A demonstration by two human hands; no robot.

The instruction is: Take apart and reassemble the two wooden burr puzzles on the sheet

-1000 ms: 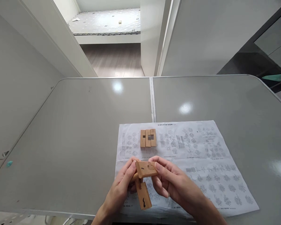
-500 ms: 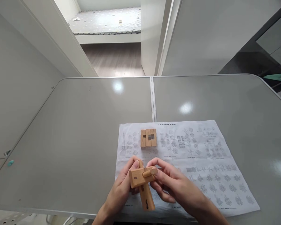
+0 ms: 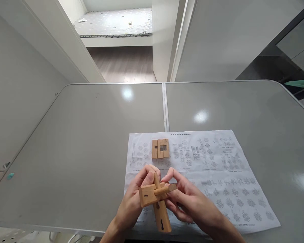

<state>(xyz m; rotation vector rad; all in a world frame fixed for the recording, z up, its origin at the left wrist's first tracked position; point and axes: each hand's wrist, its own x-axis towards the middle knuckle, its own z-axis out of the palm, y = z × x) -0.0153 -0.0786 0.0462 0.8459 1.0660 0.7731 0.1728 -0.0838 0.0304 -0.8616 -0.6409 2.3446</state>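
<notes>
Both my hands hold a partly joined wooden puzzle (image 3: 154,199) just above the near edge of the printed sheet (image 3: 218,175). My left hand (image 3: 134,199) grips the flat notched block from the left, thumb on top. My right hand (image 3: 184,199) pinches the round wooden peg (image 3: 167,189) that pokes out of the block toward the right. A longer wooden bar with a dark squiggle mark (image 3: 163,219) crosses the block and points down toward me. Farther back on the sheet lie three wooden puzzle pieces (image 3: 160,149) side by side, untouched.
The sheet of diagrams lies on a grey folding table (image 3: 91,135) with a seam down the middle (image 3: 165,108). Grey partition walls stand behind and to the left. A doorway beyond shows wood floor and a mattress.
The puzzle has been turned in my hands: the block has rotated, the peg now points right, and the long bar has swung lower. The pieces on the sheet have not moved.
</notes>
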